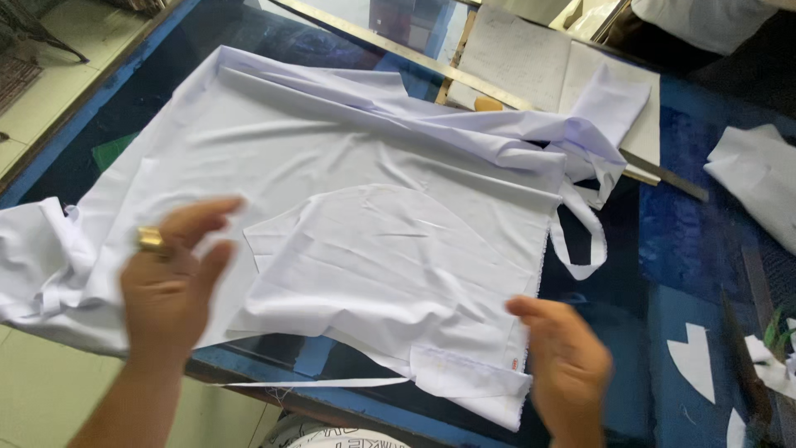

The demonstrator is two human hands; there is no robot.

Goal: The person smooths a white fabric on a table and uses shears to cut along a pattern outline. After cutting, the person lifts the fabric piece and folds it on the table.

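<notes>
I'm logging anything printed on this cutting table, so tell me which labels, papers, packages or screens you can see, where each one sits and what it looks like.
Small tag: on the white fabric's selvedge edge near the right hand; tiny, orange-red.
Open notebook: far side of the table, partly under the fabric; white pages with faint handwriting.
No packages or screens in view.

A tiny label (515,363) sits at the near right corner of the white fabric (348,166), on the folded lower edge just left of the right hand (568,365). It is a small reddish-orange tab against the white cloth; its shape is too small to make out beyond a short mark. Partly cut off at the bottom edge of the view, below the table edge, lies a round white thing with dark printing (332,437). No packages, signs or screens show.
</notes>
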